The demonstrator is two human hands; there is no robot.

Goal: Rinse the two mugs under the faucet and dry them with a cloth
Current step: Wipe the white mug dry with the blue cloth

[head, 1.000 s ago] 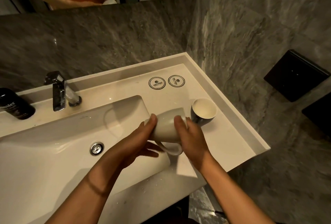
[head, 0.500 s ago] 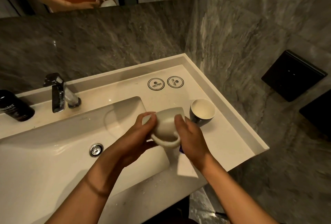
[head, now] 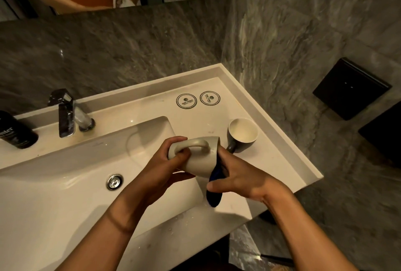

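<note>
A white mug point(head: 200, 159) lies on its side in the air over the right end of the sink basin, handle turned up. My left hand point(head: 167, 168) grips its base end, with fingers through the handle. My right hand point(head: 238, 178) holds a dark blue cloth point(head: 214, 190) pushed into the mug's open mouth; the cloth's tail hangs below. A second mug point(head: 242, 135), dark outside and white inside, stands upright on the counter just right of the white one, handle towards me. The chrome faucet point(head: 67, 114) stands at the back left; no water runs.
The white sink basin point(head: 65, 184) with its drain point(head: 114, 181) lies below my hands. A black bottle point(head: 15, 133) stands at the far left. Two round coasters point(head: 197, 99) lie at the counter's back. Grey stone walls close in behind and right; the counter edge point(head: 312, 175) drops off right.
The white mug has rolled in my hands, bringing its handle from the underside to the top. The blue cloth now shows at the mug's mouth under my right hand.
</note>
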